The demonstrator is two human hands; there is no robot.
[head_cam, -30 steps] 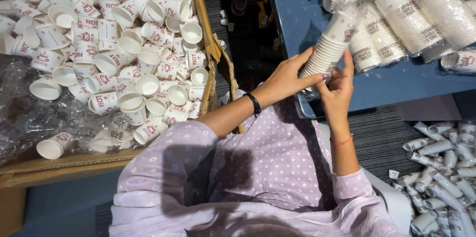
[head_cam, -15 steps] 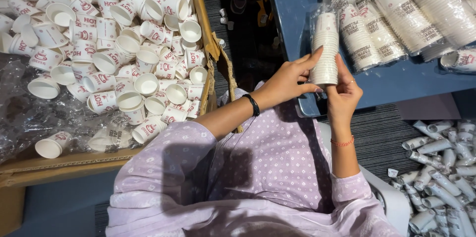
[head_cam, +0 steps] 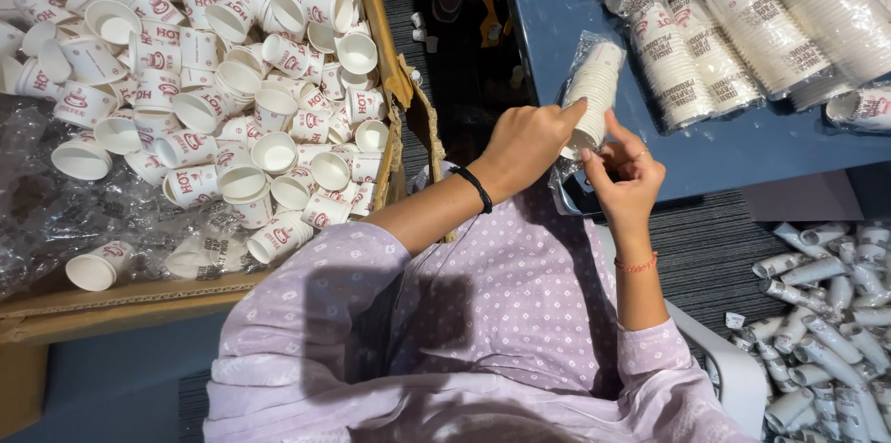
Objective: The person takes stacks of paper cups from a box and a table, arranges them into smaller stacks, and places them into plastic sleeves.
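A stack of white paper cups in a clear plastic sleeve [head_cam: 594, 81] stands tilted at the near edge of the blue table [head_cam: 733, 151]. My left hand [head_cam: 524, 141] grips the lower end of the stack, its index finger laid along the sleeve. My right hand [head_cam: 626, 174] pinches the loose open end of the plastic just below the cups. A black band is on my left wrist and a red one on my right.
A large cardboard box [head_cam: 186, 299] on my left is full of loose white paper cups with red print [head_cam: 232, 72] and crumpled plastic [head_cam: 37, 202]. Several sleeved cup stacks [head_cam: 742, 25] lie on the table. More wrapped stacks [head_cam: 826, 313] are piled on the floor at right.
The sleeved stack swung from leaning right to upright, then dropped lower toward me. Both hands moved down with it and now work at its open bottom end.
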